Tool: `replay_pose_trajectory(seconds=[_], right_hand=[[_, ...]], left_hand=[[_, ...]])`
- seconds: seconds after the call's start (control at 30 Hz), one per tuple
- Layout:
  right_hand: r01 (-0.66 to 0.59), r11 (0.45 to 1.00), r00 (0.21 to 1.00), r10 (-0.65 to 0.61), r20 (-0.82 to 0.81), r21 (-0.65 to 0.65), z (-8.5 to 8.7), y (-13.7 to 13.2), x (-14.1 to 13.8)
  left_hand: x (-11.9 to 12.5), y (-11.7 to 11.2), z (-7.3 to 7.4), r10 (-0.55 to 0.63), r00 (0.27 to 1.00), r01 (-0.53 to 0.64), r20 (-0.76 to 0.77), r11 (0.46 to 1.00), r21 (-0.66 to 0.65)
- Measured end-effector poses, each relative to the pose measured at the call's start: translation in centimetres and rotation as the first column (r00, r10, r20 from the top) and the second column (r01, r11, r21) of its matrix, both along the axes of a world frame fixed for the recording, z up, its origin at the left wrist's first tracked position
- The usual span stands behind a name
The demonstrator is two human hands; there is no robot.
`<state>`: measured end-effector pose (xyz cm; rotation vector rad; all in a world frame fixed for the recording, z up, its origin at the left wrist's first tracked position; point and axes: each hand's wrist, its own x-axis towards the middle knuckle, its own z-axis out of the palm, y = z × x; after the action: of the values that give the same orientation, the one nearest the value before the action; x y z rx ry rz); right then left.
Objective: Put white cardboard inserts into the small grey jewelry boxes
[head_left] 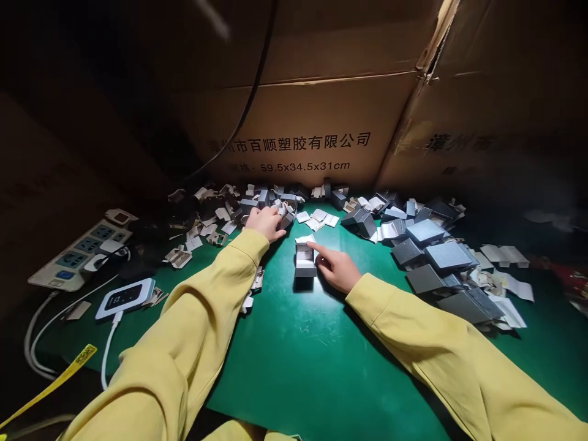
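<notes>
A small grey box (305,266) with a white lining stands in the middle of the table, its lid raised and facing me. My right hand (339,268) is at its right side. The stretched index finger touches the raised lid, and the other fingers are curled close to the box's edge. Farther back to the left, my left hand (265,224) reaches over a pile of small dark grey boxes (264,197). Its thumb is apart from the fingers, whose tips are partly hidden among the pile. White card pieces (318,218) lie between the two hands.
More grey boxes (425,231) and white inserts are heaped at the right. Left are a power strip (76,260), a white device (126,298) and cables. Large cardboard cartons (303,116) wall off the back of the green table (316,361).
</notes>
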<state>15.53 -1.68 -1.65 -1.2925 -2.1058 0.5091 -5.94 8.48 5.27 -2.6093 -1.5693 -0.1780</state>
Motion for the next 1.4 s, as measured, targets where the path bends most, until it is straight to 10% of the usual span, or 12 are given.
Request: replay_pose_trajectory(seconds=[0.23,0.4,0.53,1.0,1.4], right_hand=[[-0.006,1.0,1.0,0.006,-0.005,-0.014,0.3,0.1,-0.1],[-0.007,1.0,1.0,0.007,-0.006,-0.029,0.5,0.0,0.0],[-0.006,1.0,1.0,0.007,0.004,-0.016,0.5,0.0,0.0],[0.002,1.0,1.0,-0.002,0.008,-0.029,0.4,0.1,-0.1],[-0.002,0.999,1.0,0.001,-0.013,-0.037,0.4,0.2,-0.3]], left_hand=[[-4.2,-1.0,2.8,0.148,0.928,-0.086,0.343,0.978,-0.19],[-6.1,-2.2,3.0,0.186,0.982,-0.188,-0.044,0.981,-0.049],[-5.5,-2.4,1.9,0.216,0.951,-0.233,-0.219,0.971,-0.051],[2.4,1.4,0.9,0.236,0.969,-0.244,0.071,0.961,0.128],[2.7,1.7,-0.8,0.254,0.965,-0.26,0.067,0.959,0.11]])
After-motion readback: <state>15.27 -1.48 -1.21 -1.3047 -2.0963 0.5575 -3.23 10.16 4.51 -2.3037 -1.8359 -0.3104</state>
